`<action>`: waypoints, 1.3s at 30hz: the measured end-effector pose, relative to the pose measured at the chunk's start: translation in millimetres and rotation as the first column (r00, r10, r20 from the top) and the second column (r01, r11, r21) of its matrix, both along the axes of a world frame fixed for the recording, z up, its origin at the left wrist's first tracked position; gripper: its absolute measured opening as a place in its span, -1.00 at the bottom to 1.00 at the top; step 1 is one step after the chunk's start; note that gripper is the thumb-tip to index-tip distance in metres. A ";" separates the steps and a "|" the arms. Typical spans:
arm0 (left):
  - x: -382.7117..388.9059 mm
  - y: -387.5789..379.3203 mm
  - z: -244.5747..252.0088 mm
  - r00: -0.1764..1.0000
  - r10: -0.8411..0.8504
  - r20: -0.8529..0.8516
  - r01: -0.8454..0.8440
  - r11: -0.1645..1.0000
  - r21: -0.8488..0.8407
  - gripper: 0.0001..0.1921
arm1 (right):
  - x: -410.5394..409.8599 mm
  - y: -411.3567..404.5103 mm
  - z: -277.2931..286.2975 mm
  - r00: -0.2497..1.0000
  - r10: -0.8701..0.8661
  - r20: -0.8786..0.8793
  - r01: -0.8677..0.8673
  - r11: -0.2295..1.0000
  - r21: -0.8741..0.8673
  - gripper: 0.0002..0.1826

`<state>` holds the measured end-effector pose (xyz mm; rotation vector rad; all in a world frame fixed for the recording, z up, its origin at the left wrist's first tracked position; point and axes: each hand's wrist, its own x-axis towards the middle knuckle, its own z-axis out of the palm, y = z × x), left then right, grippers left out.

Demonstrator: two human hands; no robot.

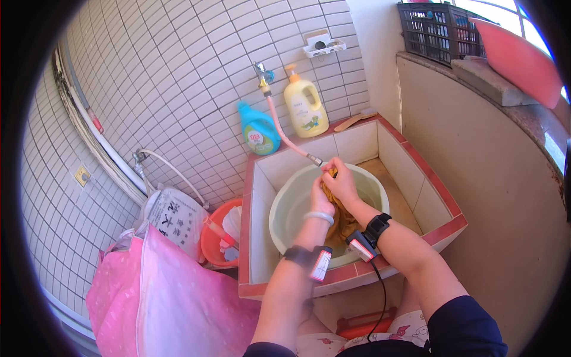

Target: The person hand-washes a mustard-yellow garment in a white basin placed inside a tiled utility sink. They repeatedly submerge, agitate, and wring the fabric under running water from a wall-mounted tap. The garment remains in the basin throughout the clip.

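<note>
Both my hands grip a mustard-yellow cloth above a pale green plastic basin. My left hand holds it from the left side, while my right hand pinches its upper part, close beside the left. The cloth's lower part hangs into the basin, which stands in a tiled sink with a red rim. Just above my fingers ends a pink hose with a metal tip, attached to a wall tap. No water is seen flowing from it.
A blue detergent bottle, a yellow pump bottle and a wooden brush stand or lie along the back rim. An orange bucket with cloths and a pink fabric cover are at the left. A ledge holds a black crate.
</note>
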<state>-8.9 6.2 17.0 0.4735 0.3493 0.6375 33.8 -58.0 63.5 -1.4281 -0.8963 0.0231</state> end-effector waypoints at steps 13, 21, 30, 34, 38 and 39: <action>-1.8 13.0 -7.3 0.991 0.110 -0.073 -0.104 0.992 0.076 -0.64 | -1.1 1.6 -0.9 0.972 0.219 0.089 -0.226 0.971 0.084 -0.78; -28.0 22.5 19.8 0.970 0.194 -0.149 -0.185 0.980 0.075 -0.69 | 49.5 -13.4 -7.1 0.789 0.540 -0.292 -0.596 0.789 -0.151 -0.78; -31.3 25.4 16.1 0.987 0.092 -0.133 -0.057 0.969 0.242 -0.74 | 66.0 -7.3 -25.1 0.557 0.296 -0.776 -0.066 0.947 0.315 -0.76; -31.3 21.4 18.5 0.986 0.124 -0.112 -0.095 0.969 0.230 -0.64 | 68.4 -10.0 -26.2 0.491 0.213 -0.845 -0.055 0.975 0.214 -0.72; -31.8 23.2 18.8 0.989 0.129 -0.073 -0.108 0.964 0.244 -0.61 | 70.5 -13.9 -22.4 0.607 0.264 -0.749 -0.244 0.960 0.141 -0.66; -31.9 24.4 18.6 0.987 0.141 -0.078 -0.115 0.957 0.266 -0.62 | 70.3 -14.6 -21.4 0.667 0.241 -0.705 -0.259 0.962 0.084 -0.64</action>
